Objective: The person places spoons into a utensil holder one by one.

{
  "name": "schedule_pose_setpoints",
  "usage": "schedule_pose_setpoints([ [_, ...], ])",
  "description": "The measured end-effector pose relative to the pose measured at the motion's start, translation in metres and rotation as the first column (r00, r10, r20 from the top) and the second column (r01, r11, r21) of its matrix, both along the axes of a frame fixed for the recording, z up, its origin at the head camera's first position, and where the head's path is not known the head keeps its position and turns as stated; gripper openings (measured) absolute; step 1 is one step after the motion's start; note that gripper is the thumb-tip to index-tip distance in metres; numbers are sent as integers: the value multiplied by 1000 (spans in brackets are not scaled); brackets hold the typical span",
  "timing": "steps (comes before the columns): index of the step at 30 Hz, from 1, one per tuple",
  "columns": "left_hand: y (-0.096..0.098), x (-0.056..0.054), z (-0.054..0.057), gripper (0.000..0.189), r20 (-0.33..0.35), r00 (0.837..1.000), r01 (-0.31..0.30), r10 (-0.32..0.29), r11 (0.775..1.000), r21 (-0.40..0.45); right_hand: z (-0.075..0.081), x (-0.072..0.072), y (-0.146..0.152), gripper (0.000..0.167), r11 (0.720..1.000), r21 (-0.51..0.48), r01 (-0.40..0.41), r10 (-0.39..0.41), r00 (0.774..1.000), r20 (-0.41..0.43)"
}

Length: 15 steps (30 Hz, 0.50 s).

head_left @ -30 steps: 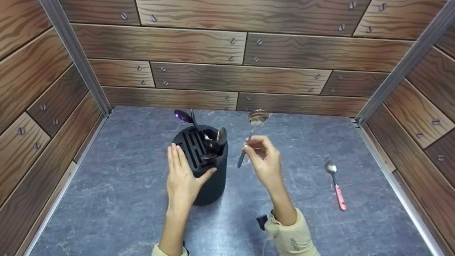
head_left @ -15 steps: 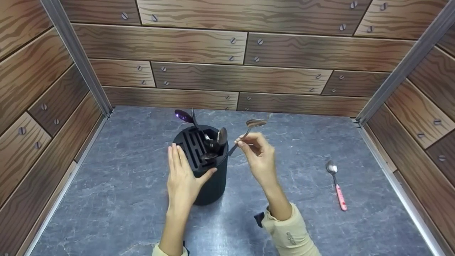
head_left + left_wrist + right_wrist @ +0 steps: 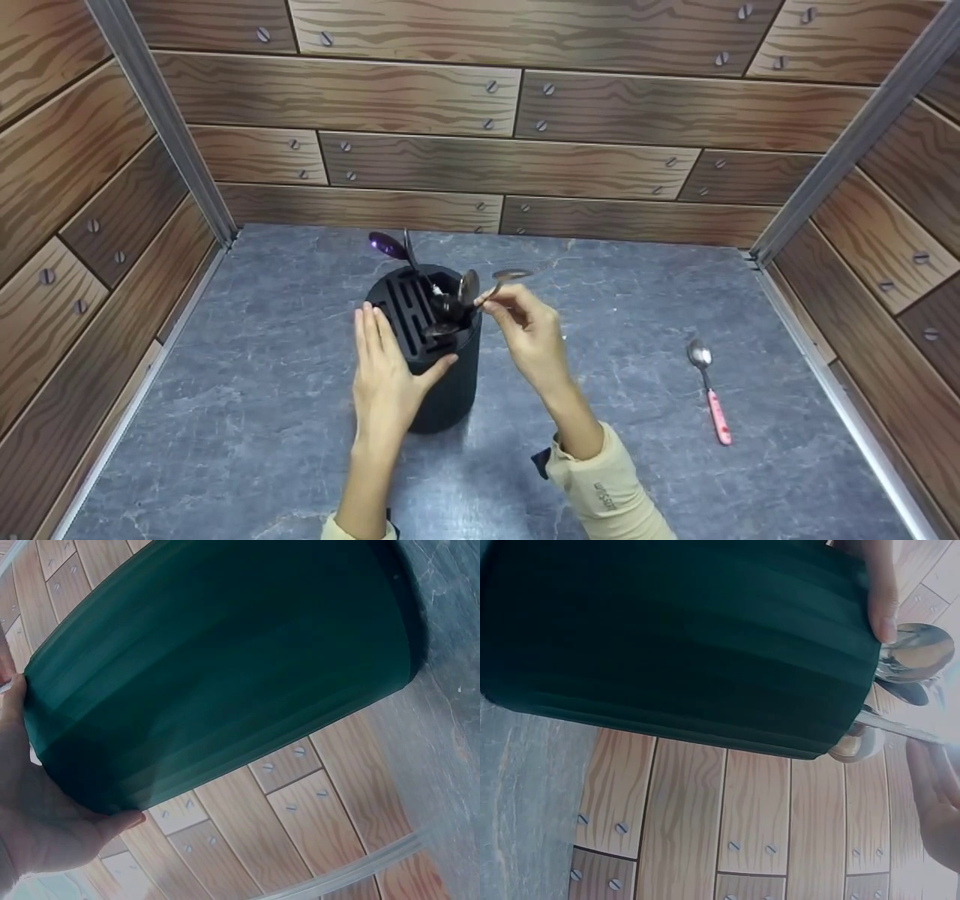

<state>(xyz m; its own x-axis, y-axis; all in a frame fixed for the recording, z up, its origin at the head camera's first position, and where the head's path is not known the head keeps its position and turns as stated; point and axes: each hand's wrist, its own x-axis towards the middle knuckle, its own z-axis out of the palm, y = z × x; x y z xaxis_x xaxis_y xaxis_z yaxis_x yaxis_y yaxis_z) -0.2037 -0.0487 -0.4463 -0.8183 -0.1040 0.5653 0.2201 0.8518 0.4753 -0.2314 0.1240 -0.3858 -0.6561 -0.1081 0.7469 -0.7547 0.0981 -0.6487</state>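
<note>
My left hand (image 3: 386, 382) lies with straight fingers along the left side of a dark ribbed utensil holder (image 3: 450, 386), thumb spread over its near rim. Several spoons stand in the holder, among them a purple one (image 3: 387, 244). At its right rim, my right hand (image 3: 534, 337) pinches a small metal ladle (image 3: 513, 275) by the handle, bowl up. The handle slants down to the holder's open compartment, its lower end hidden there. From the right wrist, the ladle's handle (image 3: 896, 727) shows crossing the rim beside other spoon bowls.
A spoon with a pink patterned handle (image 3: 718, 416) lies on the grey marbled table (image 3: 615, 300) at the right. Wood-patterned panels (image 3: 420, 97) wall in the back and both sides, with metal strips along the edges.
The right hand has carried the ladle left to the holder and tipped it, its handle end now at the compartment. The left hand and holder have stayed in place.
</note>
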Motion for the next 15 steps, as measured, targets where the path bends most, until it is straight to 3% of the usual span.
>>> schedule_pose_setpoints([
  [4, 0, 0, -2, 113, -30, 1000, 0, 0, 1000, -2, 10, 10, -3, 6, 984, 151, 96, -97, 995, -3],
  [7, 0, 0, -2, 113, -29, 1000, 2, -2, 1000, -5, 7, 10, -1, 6, 962, 232, 148, -152, 988, -1],
  [15, -1, 0, 1, 114, -4, 1000, -2, 2, 1000, -21, 0, 10, 11, 8, 947, 250, 200, -214, 976, 33],
])
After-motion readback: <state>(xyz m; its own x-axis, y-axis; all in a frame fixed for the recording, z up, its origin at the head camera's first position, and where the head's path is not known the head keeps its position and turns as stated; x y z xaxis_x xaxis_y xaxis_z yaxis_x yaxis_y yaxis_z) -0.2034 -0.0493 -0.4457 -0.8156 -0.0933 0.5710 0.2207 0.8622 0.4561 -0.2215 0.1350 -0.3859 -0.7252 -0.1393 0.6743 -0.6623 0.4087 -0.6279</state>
